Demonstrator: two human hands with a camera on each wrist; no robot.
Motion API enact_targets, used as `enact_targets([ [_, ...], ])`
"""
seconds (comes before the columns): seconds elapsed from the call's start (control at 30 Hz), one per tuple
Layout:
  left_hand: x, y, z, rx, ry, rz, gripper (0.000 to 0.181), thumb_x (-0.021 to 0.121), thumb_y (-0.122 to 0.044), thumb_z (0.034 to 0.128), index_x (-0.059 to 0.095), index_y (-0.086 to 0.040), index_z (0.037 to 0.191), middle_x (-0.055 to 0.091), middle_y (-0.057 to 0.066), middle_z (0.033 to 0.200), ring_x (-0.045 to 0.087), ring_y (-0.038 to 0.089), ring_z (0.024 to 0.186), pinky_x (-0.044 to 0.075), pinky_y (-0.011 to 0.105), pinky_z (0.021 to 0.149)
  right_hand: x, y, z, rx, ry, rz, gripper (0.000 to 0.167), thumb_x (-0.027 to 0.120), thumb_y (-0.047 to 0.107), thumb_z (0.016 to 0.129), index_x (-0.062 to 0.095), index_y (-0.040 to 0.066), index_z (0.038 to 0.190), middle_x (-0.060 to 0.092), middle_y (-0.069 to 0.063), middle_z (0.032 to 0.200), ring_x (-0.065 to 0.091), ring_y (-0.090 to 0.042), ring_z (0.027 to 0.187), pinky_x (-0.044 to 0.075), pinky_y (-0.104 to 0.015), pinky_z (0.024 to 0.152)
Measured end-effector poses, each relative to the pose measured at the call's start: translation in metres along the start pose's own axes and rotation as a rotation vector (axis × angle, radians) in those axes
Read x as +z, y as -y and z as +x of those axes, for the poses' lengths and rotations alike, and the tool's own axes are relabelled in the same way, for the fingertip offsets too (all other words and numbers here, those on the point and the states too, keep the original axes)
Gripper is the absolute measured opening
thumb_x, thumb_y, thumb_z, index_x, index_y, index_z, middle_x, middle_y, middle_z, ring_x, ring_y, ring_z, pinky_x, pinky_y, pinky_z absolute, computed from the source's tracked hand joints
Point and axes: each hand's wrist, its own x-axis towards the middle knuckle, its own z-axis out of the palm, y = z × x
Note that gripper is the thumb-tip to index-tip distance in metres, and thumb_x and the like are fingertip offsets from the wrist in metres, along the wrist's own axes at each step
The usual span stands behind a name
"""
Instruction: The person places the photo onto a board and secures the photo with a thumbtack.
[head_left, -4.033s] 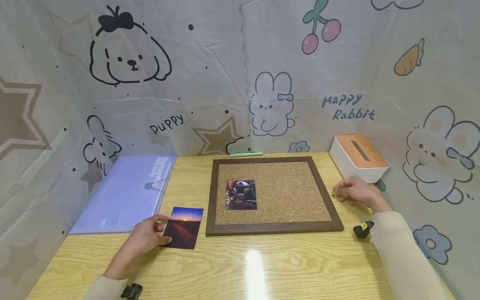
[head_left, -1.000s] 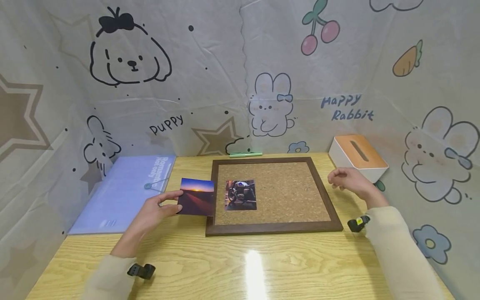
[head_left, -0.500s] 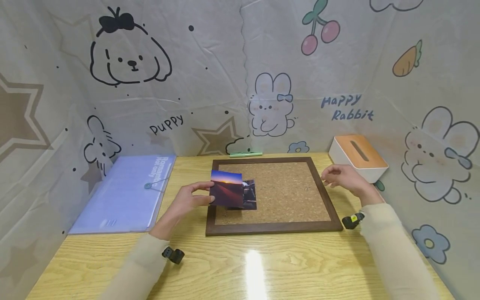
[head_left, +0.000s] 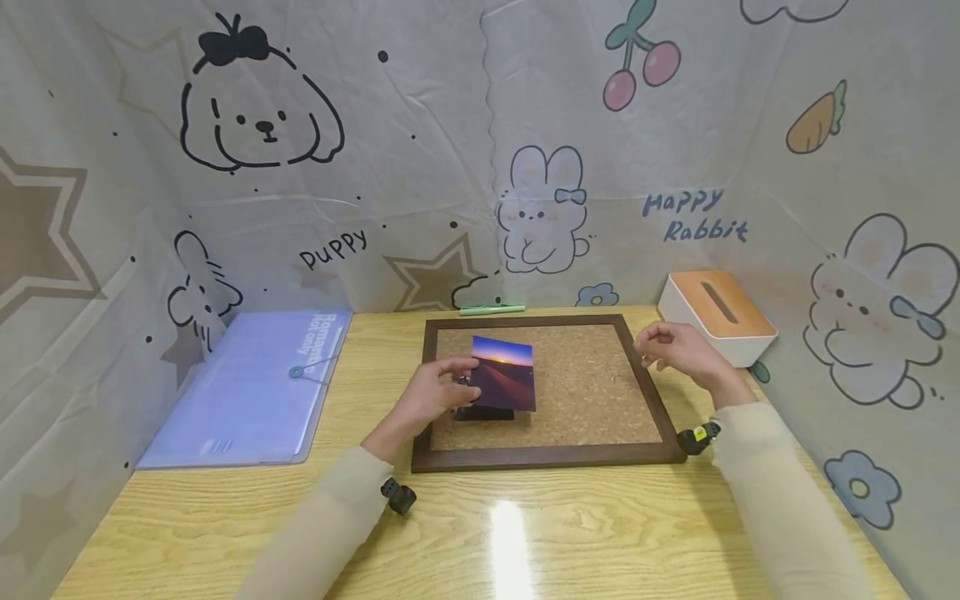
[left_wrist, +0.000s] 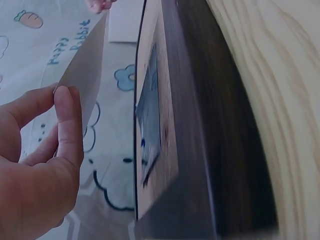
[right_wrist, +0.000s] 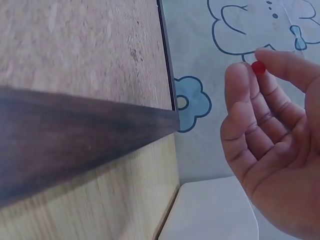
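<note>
My left hand [head_left: 427, 396] pinches the left edge of a sunset photo [head_left: 506, 379] between thumb and fingers. In the left wrist view the photo is raised off the corkboard [head_left: 592, 383], and its pale back shows. Pinned on the board is a motorcycle photo [head_left: 487, 413], mostly covered by the sunset photo in the head view; a blue dot [left_wrist: 143, 142], apparently a pin head, shows on it. My right hand [head_left: 678, 350] hovers by the board's right frame edge. Its thumb and fingertips pinch a red push pin [right_wrist: 258, 68], of which only the round head shows.
A translucent document folder [head_left: 240, 392] lies on the left of the wooden table [head_left: 600, 533]. Behind the board is a green pen [head_left: 491, 310]. At the back right stands a white tissue box [head_left: 720, 308] with a wooden lid. Printed cloth surrounds the table's back and sides.
The left hand has lifted the sunset photo from the table and carried it right, over the motorcycle photo. The right hand has risen and shifted left to the board's edge.
</note>
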Motion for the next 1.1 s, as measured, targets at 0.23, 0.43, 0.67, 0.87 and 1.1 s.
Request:
enact_targets([
  [0.23,0.029,-0.012,0.014,0.009,0.017,-0.043,0.05,0.075,-0.008,0.0874,0.062,-0.013,0.135,0.058,0.016,0.131,0.071,0.019,0.088,0.06,0.042,0.087,0.006,0.006,0.002,-0.009,-0.057,-0.007,0.04,0.062,0.034,0.099,0.063,-0.002,0.115,0.073,-0.013,0.095,0.07,-0.017,0.08,0.056,-0.031,0.071],
  [0.43,0.05,-0.02,0.025,0.001,0.035,-0.03,0.049,0.076,-0.009,0.0877,0.063,-0.014,0.134,0.059,0.014,0.13,0.072,0.019,0.084,0.06,0.044,0.086,0.011,0.013,0.006,-0.022,-0.035,0.021,0.037,0.063,0.03,0.099,0.065,-0.003,0.115,0.074,-0.019,0.1,0.073,-0.02,0.084,0.059,-0.037,0.078],
  [0.67,0.069,-0.017,0.036,-0.032,0.024,-0.001,0.048,0.077,-0.009,0.0868,0.064,-0.014,0.132,0.061,0.013,0.127,0.072,0.017,0.082,0.06,0.042,0.084,0.018,0.023,0.009,-0.036,0.012,0.05,0.038,0.064,0.02,0.099,0.062,-0.009,0.123,0.071,-0.026,0.115,0.073,-0.019,0.087,0.059,-0.044,0.084],
  [0.87,0.081,-0.012,0.04,-0.029,0.017,0.068,0.047,0.078,-0.012,0.0865,0.064,-0.013,0.132,0.063,0.01,0.124,0.073,0.017,0.078,0.06,0.037,0.075,0.024,0.027,0.013,-0.031,0.014,0.03,0.032,0.064,0.018,0.098,0.064,-0.005,0.119,0.072,-0.023,0.114,0.071,-0.019,0.087,0.059,-0.042,0.082],
  [1.1,0.094,-0.008,0.048,-0.014,0.037,0.039,0.047,0.077,-0.004,0.085,0.064,-0.006,0.13,0.062,0.016,0.122,0.074,0.021,0.081,0.061,0.032,0.07,0.027,0.03,0.02,-0.04,0.005,-0.026,0.03,0.066,0.025,0.097,0.068,-0.001,0.111,0.073,-0.016,0.102,0.068,-0.022,0.085,0.057,-0.037,0.075],
])
